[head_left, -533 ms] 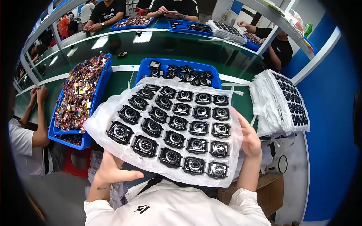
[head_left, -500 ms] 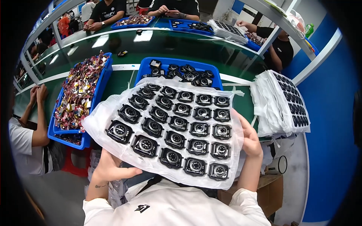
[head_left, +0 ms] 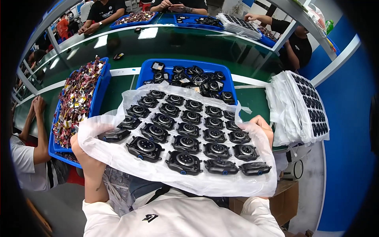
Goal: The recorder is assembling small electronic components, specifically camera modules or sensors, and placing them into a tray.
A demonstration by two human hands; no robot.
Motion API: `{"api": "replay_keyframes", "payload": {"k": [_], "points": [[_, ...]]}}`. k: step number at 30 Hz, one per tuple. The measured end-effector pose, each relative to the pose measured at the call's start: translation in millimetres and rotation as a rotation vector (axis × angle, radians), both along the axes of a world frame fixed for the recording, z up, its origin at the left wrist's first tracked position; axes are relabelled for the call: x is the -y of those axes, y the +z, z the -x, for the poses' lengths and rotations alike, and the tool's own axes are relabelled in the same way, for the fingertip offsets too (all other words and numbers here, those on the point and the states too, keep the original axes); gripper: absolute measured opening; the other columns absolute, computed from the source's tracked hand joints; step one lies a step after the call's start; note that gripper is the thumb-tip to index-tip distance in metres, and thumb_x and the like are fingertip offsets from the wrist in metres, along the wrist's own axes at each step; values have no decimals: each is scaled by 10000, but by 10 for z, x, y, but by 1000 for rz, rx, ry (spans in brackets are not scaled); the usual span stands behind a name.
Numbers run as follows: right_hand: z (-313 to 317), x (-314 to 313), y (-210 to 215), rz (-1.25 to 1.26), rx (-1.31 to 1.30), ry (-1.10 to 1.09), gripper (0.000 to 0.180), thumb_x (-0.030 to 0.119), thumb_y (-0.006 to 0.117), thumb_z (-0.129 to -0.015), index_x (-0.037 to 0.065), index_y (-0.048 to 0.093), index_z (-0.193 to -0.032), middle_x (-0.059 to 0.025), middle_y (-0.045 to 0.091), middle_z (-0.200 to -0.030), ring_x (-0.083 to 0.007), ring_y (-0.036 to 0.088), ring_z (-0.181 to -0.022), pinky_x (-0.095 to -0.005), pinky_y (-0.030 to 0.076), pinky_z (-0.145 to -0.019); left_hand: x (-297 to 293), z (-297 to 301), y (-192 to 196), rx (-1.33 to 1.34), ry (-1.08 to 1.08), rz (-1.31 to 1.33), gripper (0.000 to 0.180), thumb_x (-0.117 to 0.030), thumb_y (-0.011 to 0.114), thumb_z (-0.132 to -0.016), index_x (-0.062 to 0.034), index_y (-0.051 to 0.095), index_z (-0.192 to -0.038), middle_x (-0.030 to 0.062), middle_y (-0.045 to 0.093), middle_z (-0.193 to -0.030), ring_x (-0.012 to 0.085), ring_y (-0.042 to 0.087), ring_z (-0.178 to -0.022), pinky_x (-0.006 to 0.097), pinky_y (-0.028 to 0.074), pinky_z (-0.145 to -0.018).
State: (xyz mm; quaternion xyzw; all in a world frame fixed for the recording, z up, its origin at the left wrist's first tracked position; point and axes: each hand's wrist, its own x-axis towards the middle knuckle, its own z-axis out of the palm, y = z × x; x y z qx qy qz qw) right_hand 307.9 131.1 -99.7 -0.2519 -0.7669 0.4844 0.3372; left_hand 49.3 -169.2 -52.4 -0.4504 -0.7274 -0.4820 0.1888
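Between my hands is a thin white plastic tray (head_left: 221,185) with rows of black smartwatch cases (head_left: 185,143) lying on it, round sensor backs up. It sags, its sides curl up, and its far edge overlaps the near rim of a blue bin (head_left: 185,62). My left hand (head_left: 83,155) grips the left side, its fingers hidden by the sheet. At the right edge my right hand (head_left: 261,125) is closed on the tray with fingers bent. More loose watch cases (head_left: 197,77) lie jumbled in the blue bin beyond.
To the left, blue bins (head_left: 103,85) hold a heap of small wired parts (head_left: 79,100). A stack of white trays (head_left: 282,110) with watch cases stands at the right. Co-workers sit across the green table (head_left: 173,43), and another person's hands (head_left: 37,104) are at the left.
The tray's near side has bent and its sides curled up; several cases have tilted. My left hand has moved up and outward along the left side. My right hand has curled at the right edge.
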Motion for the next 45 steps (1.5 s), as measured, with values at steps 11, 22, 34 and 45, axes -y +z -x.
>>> {"api": "replay_keyframes", "payload": {"k": [11,22,34,45], "points": [[161,-21,95,-552,-3,102,111,-6,647,-716,-36,671,-821,-106,616,-769,-209,575,-761,-289,453,-669,-62,63,232,274,27,218,181,-79,705,-644,50,580,-666,54,522,-509,75,469,-458,264,341,-453],[36,-205,-281,-370,-95,6,135,47,617,-781,-32,641,-887,-89,629,-791,-176,587,-790,-290,467,-704,-93,216,142,429,84,246,290,-114,809,-573,28,586,-694,10,588,-686,67,523,-628,247,401,-557],[119,-619,-433,-299,-275,-40,150,64,607,-800,-31,630,-914,-81,633,-815,-164,588,-806,-288,469,-718,-125,405,194,273,-54,-169,325,-95,731,-713,64,618,-973,81,661,-918,143,628,-847,268,468,-814],[897,-1138,-418,-213,-431,-58,165,79,597,-817,-30,621,-939,-75,636,-837,-154,590,-820,-287,471,-731,-1169,786,609,350,65,-226,383,-306,781,-760,18,689,-942,7,631,-759,55,540,-664,191,395,-595]]}}
